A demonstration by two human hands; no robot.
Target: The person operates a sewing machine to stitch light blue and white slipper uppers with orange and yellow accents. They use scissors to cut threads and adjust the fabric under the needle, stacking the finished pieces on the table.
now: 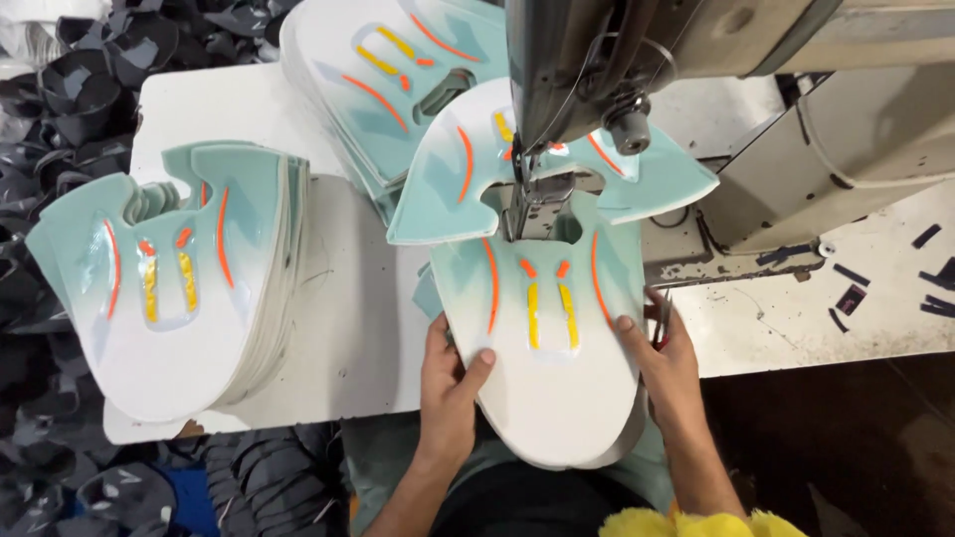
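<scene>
Mint-and-white synthetic shoe upper panel [557, 328]: smooth, faint sheen; glossy orange and yellow strips. Grey sewing machine head [557, 70]: worn metal, dull shine. White laminate desk [348, 328]: matt, scuffed.

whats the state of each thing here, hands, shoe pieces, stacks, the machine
left hand: gripping the shoe upper's left edge, thumb on top
right hand: gripping its right edge
shoe upper: flat, top end under the sewing machine's foot
sewing machine: head over the upper; cannot tell if running
left stack of uppers: piled, fanned on the table
rear stack: piled, untouched
</scene>
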